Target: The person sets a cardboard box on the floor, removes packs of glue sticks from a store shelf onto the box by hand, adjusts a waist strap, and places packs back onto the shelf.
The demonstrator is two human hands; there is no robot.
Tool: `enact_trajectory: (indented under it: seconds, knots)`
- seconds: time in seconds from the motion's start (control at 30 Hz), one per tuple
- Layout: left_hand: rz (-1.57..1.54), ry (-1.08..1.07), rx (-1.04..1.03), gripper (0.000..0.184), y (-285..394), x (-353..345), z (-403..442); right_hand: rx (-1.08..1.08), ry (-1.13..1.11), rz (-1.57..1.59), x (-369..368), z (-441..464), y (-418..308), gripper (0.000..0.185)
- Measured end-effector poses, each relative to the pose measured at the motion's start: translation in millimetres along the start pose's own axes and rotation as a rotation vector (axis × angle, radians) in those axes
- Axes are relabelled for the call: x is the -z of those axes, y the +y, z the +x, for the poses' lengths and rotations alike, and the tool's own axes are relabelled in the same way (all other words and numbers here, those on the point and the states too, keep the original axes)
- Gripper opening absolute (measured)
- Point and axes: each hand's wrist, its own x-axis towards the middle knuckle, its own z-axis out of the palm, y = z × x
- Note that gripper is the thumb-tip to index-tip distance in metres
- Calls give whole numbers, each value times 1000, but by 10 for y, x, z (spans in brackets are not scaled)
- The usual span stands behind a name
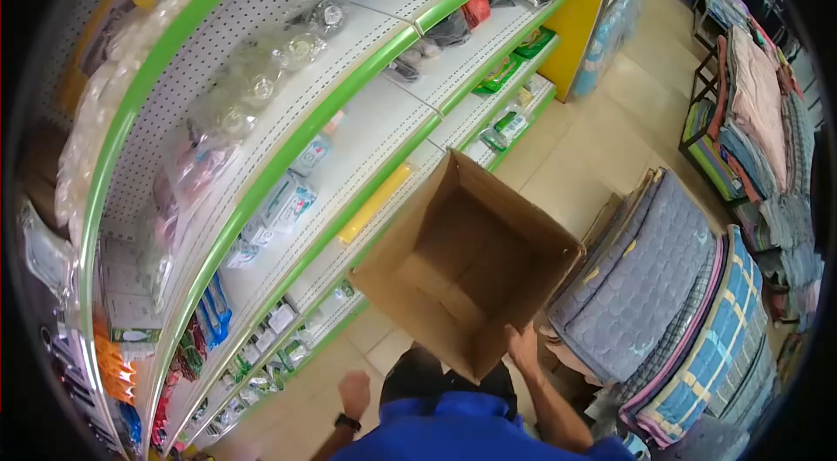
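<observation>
One cardboard box (466, 265) is held by the right hand (523, 349), the left hand (355, 395) curled, empty (packet (289, 202) lettering too small).

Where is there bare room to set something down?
White shelf board between blue-white packs and bagged dark items; beige tiled floor between yellow end panel and grey quilted stack. Crowded: small green-white packets.

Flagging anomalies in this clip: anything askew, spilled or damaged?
No clear spill or damage visible. Mildly untidy: small packs on the lowest shelf lie at mixed angles. The open carton looks intact, with the right hand at its near edge.
</observation>
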Motion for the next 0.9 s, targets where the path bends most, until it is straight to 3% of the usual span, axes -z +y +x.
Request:
enact_trajectory:
  seconds: [0.03,0.07,0.1,0.17,0.2,0.23,0.27,0.3,0.33,0.37,0.43,0.5,0.6,0.67,0.73,0.8,0.9]
  knots:
    - [-103,-19,3,14,-305,-199,-436,-12,-56,18,-88,54,-97,60]
    - [69,-309,48,15,-471,-266,-738,-20,-113,32,-163,102,-147,56]
    - [104,-597,13,17,15,-1003,-1258,104,-36,-38,498,73,101,42]
    - [-125,-650,252,21,-264,-1031,-2001,-219,-244,1,328,152,290,37]
    - [-258,-666,387,22,-346,-1127,-2413,-255,-276,77,297,14,167,34]
    - [-116,-489,21,26,-462,-1369,-2713,-279,-305,139,330,-91,-63,31]
    - [-108,-228,-71,24,-596,-1785,-2992,-304,-334,200,313,-197,-182,28]
    - [-361,-584,476,24,-437,-1678,-2917,-303,-353,258,292,-263,-145,26]
    - [-199,-348,97,21,-314,-1495,-2953,-295,-369,321,313,-251,-104,24]
    - [-74,-245,-11,22,-316,-1644,-2972,-282,-382,388,317,-213,-104,22]
    - [-901,-205,838,25,24,-1400,-2931,-213,-358,357,271,-207,-69,23]
    - [-1134,-20,880,32,95,-1562,-3068,-206,-405,350,299,-133,130,23]
    - [-1323,53,950,32,236,-1790,-3384,-227,-495,339,461,87,308,20]
    - [-1382,23,1025,31,370,-2004,-3589,-152,-426,358,590,108,265,19]
    - [-1210,8,762,30,212,-2771,-4019,-138,-394,352,732,121,221,19]
    - [-1369,-89,935,16,375,-2699,-4336,-170,-379,341,991,92,123,19]
    - [-2181,26,1156,9,324,-3485,-4790,-116,-265,336,1314,20,-118,18]
